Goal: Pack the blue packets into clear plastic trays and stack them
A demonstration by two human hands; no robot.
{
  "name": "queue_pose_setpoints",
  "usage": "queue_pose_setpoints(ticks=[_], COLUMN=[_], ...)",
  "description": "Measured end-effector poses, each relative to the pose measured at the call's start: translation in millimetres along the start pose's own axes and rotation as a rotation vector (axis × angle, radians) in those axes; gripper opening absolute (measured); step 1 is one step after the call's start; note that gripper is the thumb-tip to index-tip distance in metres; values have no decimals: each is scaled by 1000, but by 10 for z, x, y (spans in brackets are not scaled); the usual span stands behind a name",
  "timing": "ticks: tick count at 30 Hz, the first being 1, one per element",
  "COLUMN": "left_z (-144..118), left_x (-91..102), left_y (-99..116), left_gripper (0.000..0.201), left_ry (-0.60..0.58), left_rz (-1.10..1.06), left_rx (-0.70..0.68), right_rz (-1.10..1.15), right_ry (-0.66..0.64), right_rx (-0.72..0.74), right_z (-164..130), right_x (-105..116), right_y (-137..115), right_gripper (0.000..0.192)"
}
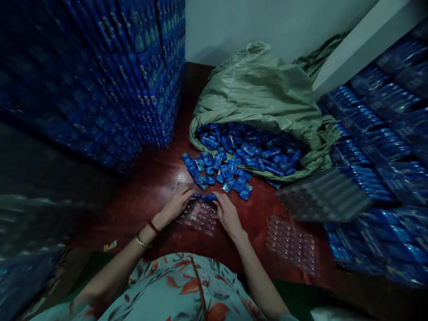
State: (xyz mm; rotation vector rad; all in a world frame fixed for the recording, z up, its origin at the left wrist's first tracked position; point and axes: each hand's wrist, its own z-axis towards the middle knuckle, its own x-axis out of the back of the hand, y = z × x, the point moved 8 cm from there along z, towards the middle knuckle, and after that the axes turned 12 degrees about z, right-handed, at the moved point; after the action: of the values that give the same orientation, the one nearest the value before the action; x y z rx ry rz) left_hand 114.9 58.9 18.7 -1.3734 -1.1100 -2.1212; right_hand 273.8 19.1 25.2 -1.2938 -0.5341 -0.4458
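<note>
Take the clear tray point(203, 219) as middle of the clock, with twelve pointing forward. Holds in the left hand point(182, 203), at about ten o'clock, a small blue packet point(196, 195), pinched at the fingertips, with fingers bent. Holds in the right hand point(227, 211), at about two o'clock, a second blue packet point(210, 198), gripped also between thumb and fingers. Has both packets near each other, with a narrow gap between, at about twelve o'clock, by the far edge of the tray. Cannot tell any contact between these packets and the tray. Shows many small rounded cups in the tray, lying on a reddish surface point(257, 214). Wears on the left wrist a red beaded bracelet point(154, 227) and, nearer to the elbow, a silvery bracelet point(143, 242). Wears also a pale garment point(174, 290) with leaf pattern, at six o'clock. Finds just beyond the hands, from twelve to one o'clock, loose blue packets point(228, 173), partly overlapping. Finds behind these, at one o'clock, a greenish sack point(261, 93), with wide mouth facing the hands and many more packets inside. See at four o'clock another clear tray point(292, 245), and at three o'clock a greyish ridged plastic piece point(324, 196), blurred. See also high stacks of blue packs point(140, 76) at ten to eleven o'clock, and further blue packs point(384, 178) at three o'clock
</note>
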Motion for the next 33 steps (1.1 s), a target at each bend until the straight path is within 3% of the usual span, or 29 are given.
queue_pose_setpoints(ticks=[5,10,19,27,33], left_z=[49,140,213,160,141], left_x=[-97,-148,-143,-250,-148], left_y=[133,179,282,373,305], left_gripper=[30,35,38,34,36], left_ry=[-183,-278,-333,-400,-348], left_rz=[140,177,315,424,380], left_rx=[-81,-99,-101,-144,-135], right_rz=[-409,-566,-642,-652,-522], right_ry=[-199,-321,-347,-302,-355], right_rx=[54,84,89,5,-73], right_z=[11,102,176,-3,12], right_x=[-135,-203,-329,-406,-324], right_y=[-116,-261,-412,-390,-295], right_gripper=[55,53,43,40,38])
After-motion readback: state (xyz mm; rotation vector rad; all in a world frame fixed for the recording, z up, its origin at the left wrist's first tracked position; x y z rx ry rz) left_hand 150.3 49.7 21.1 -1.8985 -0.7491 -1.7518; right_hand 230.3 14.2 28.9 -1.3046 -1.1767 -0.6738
